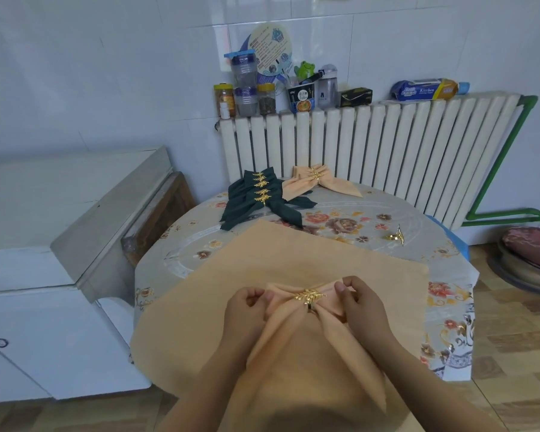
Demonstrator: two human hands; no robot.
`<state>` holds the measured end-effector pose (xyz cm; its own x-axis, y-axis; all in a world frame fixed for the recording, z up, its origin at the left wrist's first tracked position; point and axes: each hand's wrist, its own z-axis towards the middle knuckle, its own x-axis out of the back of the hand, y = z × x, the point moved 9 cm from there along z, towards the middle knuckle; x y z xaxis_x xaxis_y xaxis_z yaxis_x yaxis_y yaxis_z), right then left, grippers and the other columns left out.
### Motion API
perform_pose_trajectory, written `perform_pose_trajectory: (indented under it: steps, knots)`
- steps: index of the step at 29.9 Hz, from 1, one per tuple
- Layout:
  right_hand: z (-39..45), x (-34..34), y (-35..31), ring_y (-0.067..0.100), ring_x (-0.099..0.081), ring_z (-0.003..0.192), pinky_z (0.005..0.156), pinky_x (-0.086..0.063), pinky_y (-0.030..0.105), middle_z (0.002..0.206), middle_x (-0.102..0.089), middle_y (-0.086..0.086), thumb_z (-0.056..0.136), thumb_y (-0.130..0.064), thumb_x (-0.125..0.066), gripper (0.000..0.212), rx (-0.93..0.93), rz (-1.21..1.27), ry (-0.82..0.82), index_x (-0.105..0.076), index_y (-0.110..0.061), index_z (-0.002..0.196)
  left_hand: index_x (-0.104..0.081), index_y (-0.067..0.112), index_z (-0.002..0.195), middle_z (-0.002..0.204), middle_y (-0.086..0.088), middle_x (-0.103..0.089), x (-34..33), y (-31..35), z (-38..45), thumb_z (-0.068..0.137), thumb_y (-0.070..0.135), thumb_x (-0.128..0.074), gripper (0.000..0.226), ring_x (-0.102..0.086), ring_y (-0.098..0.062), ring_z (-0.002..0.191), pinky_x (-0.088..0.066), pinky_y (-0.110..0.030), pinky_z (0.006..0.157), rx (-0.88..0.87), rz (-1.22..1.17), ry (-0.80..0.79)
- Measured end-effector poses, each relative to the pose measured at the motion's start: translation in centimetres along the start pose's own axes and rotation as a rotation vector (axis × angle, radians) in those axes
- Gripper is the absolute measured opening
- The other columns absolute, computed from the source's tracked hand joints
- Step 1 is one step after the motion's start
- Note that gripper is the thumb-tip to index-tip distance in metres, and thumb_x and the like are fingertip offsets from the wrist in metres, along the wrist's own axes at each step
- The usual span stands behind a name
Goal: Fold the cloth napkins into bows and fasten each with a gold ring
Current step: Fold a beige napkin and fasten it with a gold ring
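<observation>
Peach bow (pixel 306 310): folded napkin at the near table edge, cinched at its middle by a gold leaf ring (pixel 310 297)
Left hand (pixel 247 310): fingers curled, pinching the bow's left loop
Right hand (pixel 360 299): fingers curled, pinching the right loop
Flat peach napkin (pixel 225 275): spread beneath the bow
Finished bows: dark green stack (pixel 259 198) and peach one (pixel 317 182) at the far edge
Spare ring (pixel 396 236): on the floral tablecloth (pixel 387 219), right

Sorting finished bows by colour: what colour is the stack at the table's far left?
Dark green bows, each with a gold leaf ring; head view.
</observation>
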<state>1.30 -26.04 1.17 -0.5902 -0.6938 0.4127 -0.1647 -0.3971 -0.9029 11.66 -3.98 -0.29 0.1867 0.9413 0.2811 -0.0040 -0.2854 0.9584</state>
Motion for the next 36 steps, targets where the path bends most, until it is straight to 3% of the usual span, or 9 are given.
perform_pose_trajectory:
  steps: [5, 8, 11, 14, 19, 22, 28, 32, 36]
  knots:
    - [4.8, -1.4, -2.8, 0.017, -0.059, 0.082, 0.065, -0.038, 0.022, 0.094, -0.067, -0.004, 0.098, -0.028, -0.046, 0.023, 0.026, -0.029, -0.045, -0.064, -0.023, 0.11, -0.051, 0.016, 0.087, 0.079, 0.001, -0.056, 1.0, 4.2, 3.2, 0.092, 0.018, -0.058, 0.009, -0.051, -0.014, 0.07, -0.038, -0.023, 0.061, -0.121, -0.02, 0.087]
    - [9.1, -3.0, -4.0, 0.021, -0.055, 0.111, 0.089, -0.042, 0.028, 0.129, -0.059, 0.003, 0.099, -0.022, -0.043, 0.035, -0.01, -0.096, -0.128, -0.053, -0.019, 0.133, -0.053, 0.019, 0.088, 0.087, 0.005, -0.058, 1.1, 6.4, 6.8, 0.093, 0.015, -0.055, 0.006, -0.054, -0.011, 0.081, -0.04, -0.022, 0.066, -0.17, 0.047, 0.07]
    - [13.3, -4.0, -5.4, 0.023, -0.049, 0.122, 0.098, -0.037, 0.029, 0.141, -0.047, 0.004, 0.1, -0.018, -0.041, 0.041, -0.028, -0.114, -0.163, -0.041, -0.019, 0.141, -0.055, 0.022, 0.099, 0.098, 0.011, -0.058, 0.7, 7.9, 11.2, 0.094, 0.017, -0.053, 0.007, -0.052, -0.001, 0.088, -0.042, -0.018, 0.073, -0.177, 0.088, 0.027]
    - [18.1, -4.8, -5.1, 0.023, -0.048, 0.123, 0.1, -0.038, 0.032, 0.139, -0.049, 0.007, 0.099, -0.017, -0.043, 0.039, -0.069, -0.123, -0.131, -0.043, -0.016, 0.138, -0.052, 0.025, 0.106, 0.101, 0.013, -0.056, -1.0, 9.3, 15.4, 0.093, 0.025, -0.054, 0.013, -0.05, 0.002, 0.089, -0.039, -0.014, 0.069, -0.209, 0.144, -0.032]
    - [26.5, -4.0, -3.7, 0.019, -0.053, 0.091, 0.075, -0.04, 0.029, 0.112, -0.06, 0.008, 0.094, -0.015, -0.052, 0.009, -0.147, -0.021, 0.064, -0.049, -0.015, 0.103, -0.043, 0.028, 0.118, 0.107, 0.012, -0.052, -5.9, 11.6, 23.2, 0.088, 0.027, -0.059, 0.033, -0.05, -0.003, 0.095, -0.038, -0.014, 0.068, -0.2, 0.183, -0.173]
    - [31.7, -3.5, -2.8, 0.021, -0.054, 0.101, 0.083, -0.042, 0.029, 0.114, -0.06, 0.007, 0.094, -0.016, -0.053, 0.019, -0.122, -0.029, 0.082, -0.054, -0.011, 0.112, -0.039, 0.025, 0.128, 0.119, 0.009, -0.048, -9.9, 12.3, 28.0, 0.087, 0.022, -0.062, 0.047, -0.048, -0.003, 0.1, -0.038, -0.012, 0.071, -0.227, 0.201, -0.249]
    - [39.6, -2.4, -1.0, 0.017, -0.054, 0.106, 0.093, -0.042, 0.029, 0.117, -0.06, 0.002, 0.089, -0.025, -0.061, 0.036, -0.067, 0.01, 0.06, -0.054, -0.009, 0.12, -0.032, 0.025, 0.14, 0.142, 0.0, -0.039, -16.4, 13.2, 36.0, 0.089, 0.014, -0.06, 0.059, -0.041, -0.017, 0.126, -0.037, -0.03, 0.101, -0.208, 0.241, -0.276]
    - [45.1, -2.1, 1.4, 0.016, -0.054, 0.112, 0.1, -0.045, 0.038, 0.124, -0.058, -0.005, 0.085, -0.035, -0.059, 0.046, -0.096, 0.021, 0.057, -0.052, -0.016, 0.126, -0.029, 0.023, 0.143, 0.146, -0.002, -0.035, -21.5, 13.8, 40.9, 0.091, 0.011, -0.058, 0.061, -0.037, -0.021, 0.131, -0.035, -0.033, 0.104, -0.226, 0.265, -0.289]
    - [49.4, -2.7, 4.1, 0.021, -0.046, 0.126, 0.106, -0.034, 0.031, 0.139, -0.049, 0.003, 0.093, -0.024, -0.05, 0.048, -0.114, -0.054, 0.054, -0.043, -0.011, 0.139, -0.028, 0.025, 0.143, 0.147, -0.001, -0.034, -25.2, 13.1, 44.9, 0.092, 0.011, -0.055, 0.06, -0.037, -0.021, 0.131, -0.033, -0.028, 0.1, -0.247, 0.293, -0.272]
